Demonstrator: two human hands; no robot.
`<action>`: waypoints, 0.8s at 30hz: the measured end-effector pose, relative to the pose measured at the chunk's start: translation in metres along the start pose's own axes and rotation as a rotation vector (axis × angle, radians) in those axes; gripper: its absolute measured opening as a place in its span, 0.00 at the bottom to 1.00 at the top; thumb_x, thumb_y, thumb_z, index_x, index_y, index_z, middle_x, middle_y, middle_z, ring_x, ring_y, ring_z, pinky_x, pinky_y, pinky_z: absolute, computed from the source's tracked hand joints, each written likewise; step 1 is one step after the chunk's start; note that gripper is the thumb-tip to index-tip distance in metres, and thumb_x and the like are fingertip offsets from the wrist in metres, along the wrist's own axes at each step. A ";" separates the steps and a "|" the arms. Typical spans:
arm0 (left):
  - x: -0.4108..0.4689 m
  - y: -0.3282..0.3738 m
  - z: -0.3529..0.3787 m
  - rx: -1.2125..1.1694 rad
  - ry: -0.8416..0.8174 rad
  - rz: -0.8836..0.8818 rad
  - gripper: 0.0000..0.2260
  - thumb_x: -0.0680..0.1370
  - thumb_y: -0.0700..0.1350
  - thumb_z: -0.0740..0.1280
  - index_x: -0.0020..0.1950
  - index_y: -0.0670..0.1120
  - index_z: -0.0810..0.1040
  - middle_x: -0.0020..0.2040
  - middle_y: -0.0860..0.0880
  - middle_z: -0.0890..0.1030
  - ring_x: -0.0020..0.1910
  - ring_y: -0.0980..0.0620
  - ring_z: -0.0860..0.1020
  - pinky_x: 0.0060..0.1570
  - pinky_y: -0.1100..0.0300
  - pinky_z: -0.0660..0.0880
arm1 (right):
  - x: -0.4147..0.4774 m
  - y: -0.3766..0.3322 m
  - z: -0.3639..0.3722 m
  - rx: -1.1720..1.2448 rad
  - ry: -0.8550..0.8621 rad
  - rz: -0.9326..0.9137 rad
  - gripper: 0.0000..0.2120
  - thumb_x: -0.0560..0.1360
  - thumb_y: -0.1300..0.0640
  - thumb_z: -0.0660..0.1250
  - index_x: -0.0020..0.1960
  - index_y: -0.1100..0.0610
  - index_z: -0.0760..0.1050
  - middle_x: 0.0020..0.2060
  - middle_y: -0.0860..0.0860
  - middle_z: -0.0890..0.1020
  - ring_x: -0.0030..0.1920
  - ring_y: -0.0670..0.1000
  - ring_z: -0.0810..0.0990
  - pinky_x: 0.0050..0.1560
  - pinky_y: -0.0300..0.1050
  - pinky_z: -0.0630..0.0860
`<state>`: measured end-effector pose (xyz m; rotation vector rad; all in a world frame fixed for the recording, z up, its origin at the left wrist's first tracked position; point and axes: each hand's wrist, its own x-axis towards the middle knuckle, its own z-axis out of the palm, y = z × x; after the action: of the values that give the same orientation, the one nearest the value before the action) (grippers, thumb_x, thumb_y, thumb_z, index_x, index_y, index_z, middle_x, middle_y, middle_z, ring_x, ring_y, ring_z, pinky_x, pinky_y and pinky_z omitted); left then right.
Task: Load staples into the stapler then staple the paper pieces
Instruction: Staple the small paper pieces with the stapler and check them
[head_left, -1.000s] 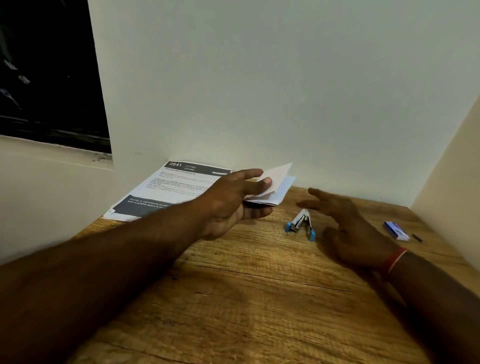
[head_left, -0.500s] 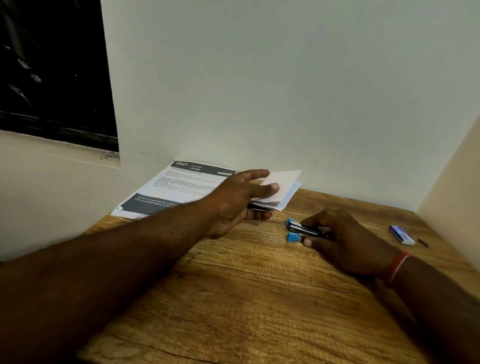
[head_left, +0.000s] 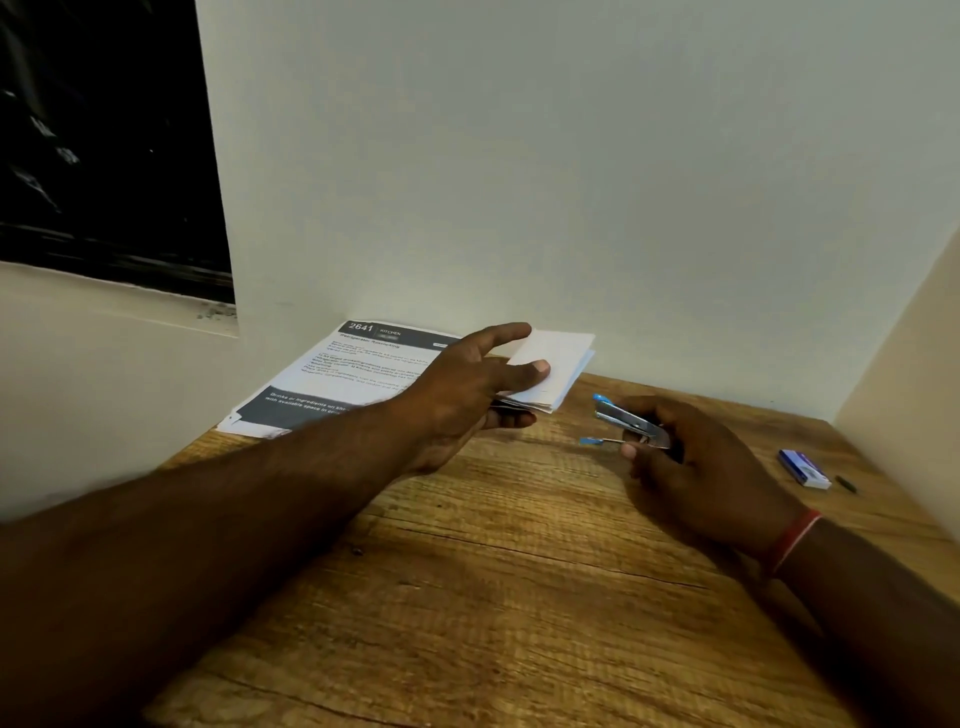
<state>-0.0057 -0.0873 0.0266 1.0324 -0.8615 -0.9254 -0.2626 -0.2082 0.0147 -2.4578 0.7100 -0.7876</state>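
On the desk, the right hand closes its grip around the stapler, silver with blue tips, jaws parted. Left of the stapler, the left hand pinches the folded white papers, raised off the desk.

A plain desk corner in a home or small office: a wood-grain tabletop set against bare pale walls, a dark window at the left. Desk stationery supports it: a printed sheet headed "2641 KITCHEN", a small staple box and a stapler in the person's right hand
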 end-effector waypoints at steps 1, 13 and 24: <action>0.000 0.000 0.000 0.007 -0.010 0.004 0.25 0.82 0.38 0.78 0.78 0.53 0.80 0.53 0.46 0.85 0.43 0.46 0.87 0.47 0.49 0.86 | 0.000 0.000 0.000 -0.010 0.003 0.000 0.18 0.84 0.57 0.72 0.69 0.40 0.77 0.52 0.41 0.84 0.50 0.39 0.84 0.47 0.30 0.77; 0.000 -0.003 0.002 0.108 -0.038 0.039 0.18 0.81 0.34 0.78 0.69 0.47 0.87 0.65 0.42 0.87 0.50 0.48 0.90 0.46 0.53 0.88 | -0.002 -0.006 0.006 -0.129 0.043 -0.061 0.14 0.82 0.60 0.72 0.56 0.43 0.73 0.41 0.44 0.84 0.42 0.46 0.83 0.41 0.52 0.83; -0.002 -0.009 0.005 0.200 -0.041 0.039 0.19 0.78 0.33 0.81 0.67 0.46 0.87 0.65 0.42 0.88 0.55 0.41 0.91 0.48 0.47 0.90 | -0.001 -0.018 0.011 0.007 0.152 -0.011 0.08 0.85 0.57 0.70 0.61 0.48 0.74 0.41 0.46 0.86 0.42 0.43 0.85 0.40 0.31 0.77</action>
<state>-0.0127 -0.0886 0.0189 1.1662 -1.0209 -0.8421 -0.2507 -0.1909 0.0160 -2.4160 0.7470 -0.9872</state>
